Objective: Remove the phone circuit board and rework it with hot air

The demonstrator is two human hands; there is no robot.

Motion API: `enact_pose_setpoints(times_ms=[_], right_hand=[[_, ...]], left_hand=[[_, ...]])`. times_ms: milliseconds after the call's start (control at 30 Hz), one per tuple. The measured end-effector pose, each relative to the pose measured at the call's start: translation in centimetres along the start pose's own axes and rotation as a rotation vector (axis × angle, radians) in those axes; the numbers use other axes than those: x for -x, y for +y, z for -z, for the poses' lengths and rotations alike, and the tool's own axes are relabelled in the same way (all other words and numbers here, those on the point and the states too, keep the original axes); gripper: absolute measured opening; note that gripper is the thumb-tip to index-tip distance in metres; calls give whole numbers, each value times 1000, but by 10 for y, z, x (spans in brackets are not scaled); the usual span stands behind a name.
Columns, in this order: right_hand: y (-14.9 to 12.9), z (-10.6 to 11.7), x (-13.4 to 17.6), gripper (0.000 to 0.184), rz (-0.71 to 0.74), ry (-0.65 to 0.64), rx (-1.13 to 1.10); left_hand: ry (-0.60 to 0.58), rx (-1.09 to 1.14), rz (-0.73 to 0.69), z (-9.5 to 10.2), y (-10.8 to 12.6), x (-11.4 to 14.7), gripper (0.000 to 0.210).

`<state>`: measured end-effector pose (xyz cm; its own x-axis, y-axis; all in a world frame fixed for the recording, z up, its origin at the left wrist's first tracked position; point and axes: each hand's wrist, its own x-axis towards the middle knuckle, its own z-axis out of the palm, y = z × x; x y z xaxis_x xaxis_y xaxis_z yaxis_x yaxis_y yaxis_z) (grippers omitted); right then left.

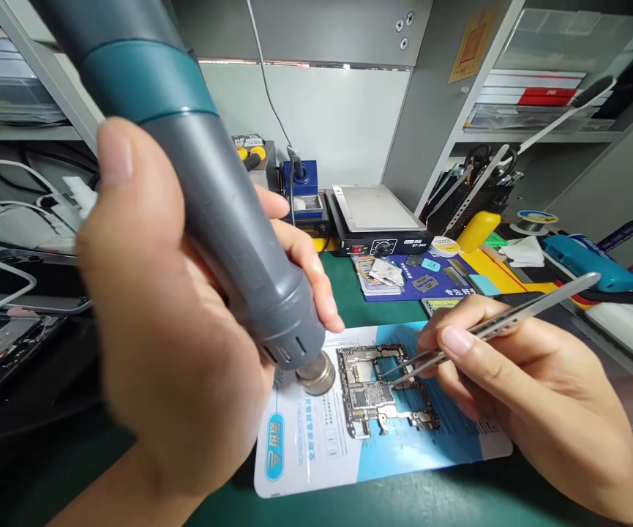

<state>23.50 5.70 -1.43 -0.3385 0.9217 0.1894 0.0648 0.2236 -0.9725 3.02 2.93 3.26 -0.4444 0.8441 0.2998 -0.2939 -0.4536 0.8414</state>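
Nearest, the left hand is wrapped round a grey hot-air gun, while the right hand pinches metal tweezers, their tips slightly apart over the circuit board; whether they touch it is hard to tell. Lying flat on a printed mat, the board should prove light, stiff and fragile, best held by its outer edges. Beyond, a black mesh holder carries slim metal tools.

White lettering on the black front of a hot plate looks like "BY-940". Blue Chinese characters, not clearly legible, mark the blue-and-white mat.
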Motion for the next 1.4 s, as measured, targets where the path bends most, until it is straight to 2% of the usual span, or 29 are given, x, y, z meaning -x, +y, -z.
enact_pose_setpoints(times_ms=[100, 133, 200, 300, 400, 467, 567, 633, 733, 833, 900, 1000, 1067, 1133, 1200, 1267, 1400], right_hand=[[0, 1, 0, 21, 42, -19, 96], [-1, 1, 0, 21, 56, -26, 124], [-3, 1, 1, 20, 98, -36, 166], [-5, 0, 2, 22, 150, -31, 202], [-5, 0, 1, 19, 165, -22, 221], [-5, 0, -1, 18, 200, -31, 244], [-6, -1, -4, 25, 266, -63, 297], [-6, -1, -4, 26, 278, -75, 325], [-6, -2, -3, 21, 265, -97, 359], [-6, -2, -1, 13, 252, -126, 384], [-7, -1, -1, 10, 243, -139, 393], [-8, 0, 0, 8, 235, -144, 400], [-8, 0, 0, 6, 237, -142, 399], [-8, 0, 0, 6, 237, -147, 397], [-9, -1, 0, 6, 238, -144, 398], [-9, -2, 0, 6, 242, -138, 398], [-8, -1, -1, 6, 245, -140, 396]], left_hand=[[14, -33, -9, 12, 0, 1, 51], [-31, -54, 14, 16, -1, 2, 49], [-167, -59, -45, 23, -7, 4, 47], [-218, -48, -188, 29, -17, 7, 53], [-188, -85, -173, 28, -20, 6, 45], [-152, -107, -98, 25, -18, 4, 40], [-94, -119, -140, 13, -13, 3, 42], [-14, -114, -150, 3, -10, 4, 45], [109, -95, -62, -11, -7, 5, 50], [137, -94, -41, -11, -6, 2, 56], [53, 13, 22, -5, -7, -2, 51], [3, 146, 241, 5, -13, -5, 44], [-47, 130, 183, 8, -19, -1, 48], [-25, 38, -120, 9, -27, 6, 51], [-17, -45, -306, 10, -33, 13, 58], [-23, -101, -364, 11, -36, 19, 64], [-3, -92, -376, 11, -38, 20, 64]])
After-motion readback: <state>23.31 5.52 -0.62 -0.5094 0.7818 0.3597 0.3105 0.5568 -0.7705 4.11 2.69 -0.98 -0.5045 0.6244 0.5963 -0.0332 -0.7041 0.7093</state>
